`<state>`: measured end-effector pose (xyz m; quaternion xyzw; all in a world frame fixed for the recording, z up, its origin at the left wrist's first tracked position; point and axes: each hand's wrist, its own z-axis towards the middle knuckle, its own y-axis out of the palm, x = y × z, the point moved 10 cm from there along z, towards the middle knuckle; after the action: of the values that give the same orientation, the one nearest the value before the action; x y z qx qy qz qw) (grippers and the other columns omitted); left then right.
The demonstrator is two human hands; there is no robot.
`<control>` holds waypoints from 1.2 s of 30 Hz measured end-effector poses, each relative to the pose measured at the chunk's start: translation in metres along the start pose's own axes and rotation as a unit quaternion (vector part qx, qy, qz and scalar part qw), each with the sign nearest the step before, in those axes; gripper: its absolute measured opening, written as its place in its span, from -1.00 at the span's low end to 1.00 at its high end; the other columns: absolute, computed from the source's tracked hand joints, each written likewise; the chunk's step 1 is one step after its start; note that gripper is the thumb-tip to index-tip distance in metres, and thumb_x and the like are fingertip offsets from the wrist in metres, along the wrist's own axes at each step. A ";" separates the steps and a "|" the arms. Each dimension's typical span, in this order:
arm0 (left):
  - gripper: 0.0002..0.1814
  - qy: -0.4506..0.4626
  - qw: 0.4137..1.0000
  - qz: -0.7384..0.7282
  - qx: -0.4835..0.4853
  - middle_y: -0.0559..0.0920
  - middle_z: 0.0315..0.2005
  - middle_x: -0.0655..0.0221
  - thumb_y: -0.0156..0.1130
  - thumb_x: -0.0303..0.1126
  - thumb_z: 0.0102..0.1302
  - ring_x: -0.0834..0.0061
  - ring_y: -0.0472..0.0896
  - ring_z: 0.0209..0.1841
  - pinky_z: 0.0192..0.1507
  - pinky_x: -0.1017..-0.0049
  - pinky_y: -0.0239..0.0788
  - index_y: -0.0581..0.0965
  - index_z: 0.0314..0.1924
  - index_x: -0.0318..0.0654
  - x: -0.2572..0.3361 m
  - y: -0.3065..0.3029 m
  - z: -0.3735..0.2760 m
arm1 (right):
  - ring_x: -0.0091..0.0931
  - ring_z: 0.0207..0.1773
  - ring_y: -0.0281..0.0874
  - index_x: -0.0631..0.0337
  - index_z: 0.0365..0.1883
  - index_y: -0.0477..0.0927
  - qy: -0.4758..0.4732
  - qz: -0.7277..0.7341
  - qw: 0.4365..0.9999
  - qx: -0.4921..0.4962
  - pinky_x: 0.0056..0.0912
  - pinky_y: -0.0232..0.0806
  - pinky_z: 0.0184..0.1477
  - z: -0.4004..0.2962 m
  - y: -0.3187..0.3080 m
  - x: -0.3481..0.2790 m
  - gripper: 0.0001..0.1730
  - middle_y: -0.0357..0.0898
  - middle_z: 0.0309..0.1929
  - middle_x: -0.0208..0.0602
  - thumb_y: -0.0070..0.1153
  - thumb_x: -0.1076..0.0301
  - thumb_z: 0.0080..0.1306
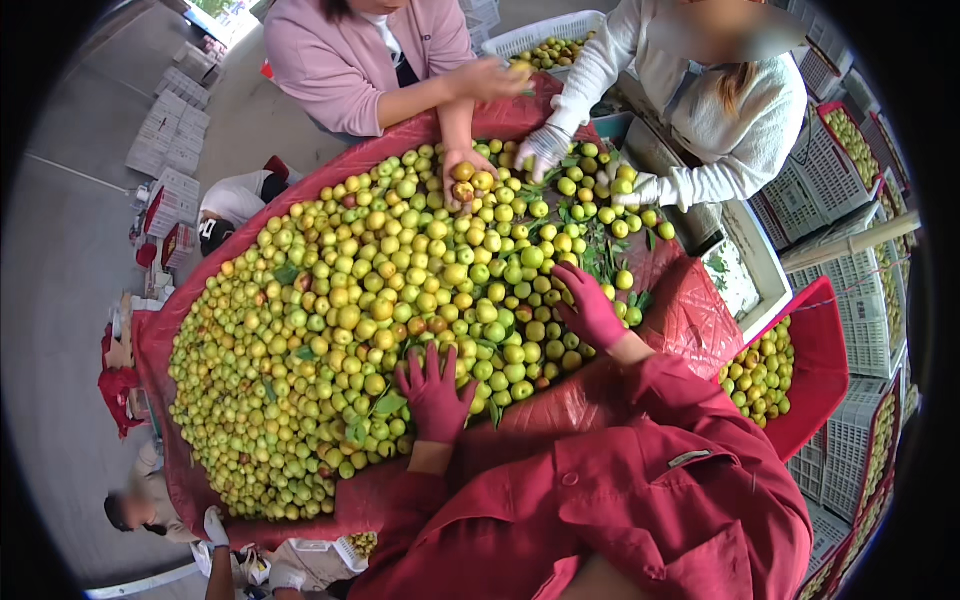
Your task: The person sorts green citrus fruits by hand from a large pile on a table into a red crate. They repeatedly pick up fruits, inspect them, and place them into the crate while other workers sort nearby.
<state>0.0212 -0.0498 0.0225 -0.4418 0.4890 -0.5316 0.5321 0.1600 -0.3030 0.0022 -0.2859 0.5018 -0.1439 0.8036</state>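
Note:
A broad heap of small green-yellow fruit, like jujubes (360, 300), some with brown patches, lies on a red quilted sheet (555, 409). My left hand (435, 394), in a dark red glove, rests palm down on the near side of the heap with its fingers spread. To its right and farther forward, my right hand (590, 307), gloved alike, touches the fruit with its fingers apart, near loose green leaves (600, 259). Neither hand shows fruit held in it. What lies under the palms is hidden.
Across the heap, a person in pink (337, 67) holds several fruits; a person in white (720, 127) reaches in with gloved hands. At right are a white-rimmed tray (765, 277), a red bin (817, 367) with fruit and stacked crates (855, 300). Another person's gloved hand (216, 526) touches the sheet's lower-left edge.

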 end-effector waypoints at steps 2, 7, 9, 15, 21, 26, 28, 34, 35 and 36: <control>-0.21 -0.016 0.999 -0.011 -0.025 0.33 0.46 0.16 0.28 0.21 0.25 -0.17 0.16 0.49 0.51 -0.26 -0.24 0.45 0.42 0.07 -0.005 0.003 0.005 | -0.01 0.30 0.42 0.10 0.34 0.45 0.025 -0.011 1.000 -0.006 -0.03 0.37 0.32 0.040 0.026 0.018 -0.31 0.46 0.27 0.01 0.31 0.42 0.20; -0.24 -0.076 0.997 -0.009 -0.020 0.31 0.46 0.04 0.26 0.16 0.29 -0.31 0.13 0.48 0.49 -0.34 -0.25 0.44 0.44 0.07 -0.029 0.007 0.034 | 0.02 0.05 0.45 0.08 0.02 0.56 -0.019 -0.143 0.987 -0.077 0.04 0.43 0.08 0.077 0.086 0.044 -0.61 0.49 -0.01 -0.02 0.25 0.36 0.19; -0.21 -0.119 0.993 -0.013 0.004 0.33 0.45 0.11 0.28 0.20 0.26 -0.32 0.15 0.46 0.46 -0.41 -0.24 0.43 0.44 0.08 -0.058 0.019 0.037 | 0.03 -0.04 0.44 0.06 -0.08 0.55 -0.065 -0.117 0.988 -0.075 0.05 0.40 -0.01 0.083 0.082 0.046 -0.69 0.48 -0.08 -0.01 0.24 0.35 0.18; -0.25 -0.146 0.988 0.025 0.038 0.34 0.43 0.10 0.26 0.21 0.27 -0.39 0.09 0.46 0.45 -0.45 -0.31 0.49 0.37 0.04 -0.084 0.006 0.045 | -0.05 -0.08 0.60 0.02 -0.13 0.64 0.021 -0.028 0.997 -0.062 0.02 0.51 -0.11 0.140 0.058 0.031 -0.73 0.60 -0.21 -0.09 0.25 0.32 0.17; -0.26 -0.141 0.988 0.058 0.015 0.28 0.47 0.02 0.30 0.03 0.25 -0.37 0.11 0.47 0.48 -0.34 -0.18 0.44 0.42 0.01 -0.086 0.015 0.071 | -0.06 -0.07 0.64 -0.20 0.15 0.57 -0.066 -0.070 0.966 -0.240 -0.02 0.50 -0.12 0.107 0.169 -0.029 -0.52 0.52 0.00 -0.07 0.28 0.17 0.23; -0.25 -0.162 0.982 0.083 0.056 0.23 0.49 -0.02 0.34 -0.02 0.27 -0.36 0.13 0.46 0.47 -0.24 -0.05 0.41 0.45 0.06 -0.116 0.016 0.049 | -0.11 -0.05 0.65 -0.23 0.17 0.59 -0.073 -0.096 0.968 -0.220 -0.09 0.50 -0.07 0.094 0.138 -0.007 -0.62 0.57 0.03 -0.16 0.09 0.13 0.38; -0.25 -0.160 0.982 0.070 0.065 0.22 0.49 -0.04 0.32 -0.01 0.28 -0.36 0.16 0.45 0.48 -0.25 -0.06 0.40 0.46 0.08 -0.124 0.019 0.060 | -0.11 -0.04 0.66 -0.28 0.22 0.58 0.095 0.045 0.965 -0.241 -0.13 0.51 -0.02 0.098 0.107 0.033 -0.60 0.59 0.10 -0.18 0.06 0.16 0.42; -0.23 -0.200 0.973 0.073 0.087 0.18 0.52 0.00 0.27 0.10 0.34 -0.31 0.11 0.48 0.46 -0.30 -0.12 0.33 0.51 0.17 -0.139 0.008 0.070 | -0.07 0.03 0.68 -0.29 0.41 0.42 0.030 -0.189 0.972 -0.134 -0.07 0.57 -0.04 0.127 0.029 0.063 -0.30 0.45 0.33 0.05 0.22 0.39 0.30; -0.21 -0.198 0.973 0.058 0.104 0.17 0.52 0.00 0.28 0.10 0.33 -0.31 0.11 0.48 0.46 -0.30 -0.14 0.31 0.52 0.18 -0.134 0.002 0.070 | -0.07 0.04 0.68 -0.27 0.43 0.40 0.018 -0.184 0.976 -0.113 -0.06 0.58 -0.04 0.119 0.018 0.037 -0.27 0.42 0.35 0.09 0.22 0.43 0.29; -0.17 -0.126 0.983 0.019 0.129 0.17 0.52 0.02 0.31 0.10 0.30 -0.30 0.10 0.49 0.47 -0.33 -0.18 0.30 0.53 0.18 -0.108 -0.009 0.079 | -0.07 0.04 0.68 -0.30 0.42 0.40 -0.006 -0.141 0.983 -0.115 -0.07 0.59 -0.01 0.103 0.023 0.028 -0.25 0.40 0.37 0.09 0.22 0.48 0.28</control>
<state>0.1024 0.0540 0.0474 -0.4229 0.3537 -0.5203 0.6522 0.2631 -0.2663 0.0027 -0.4454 0.4650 -0.1954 0.7397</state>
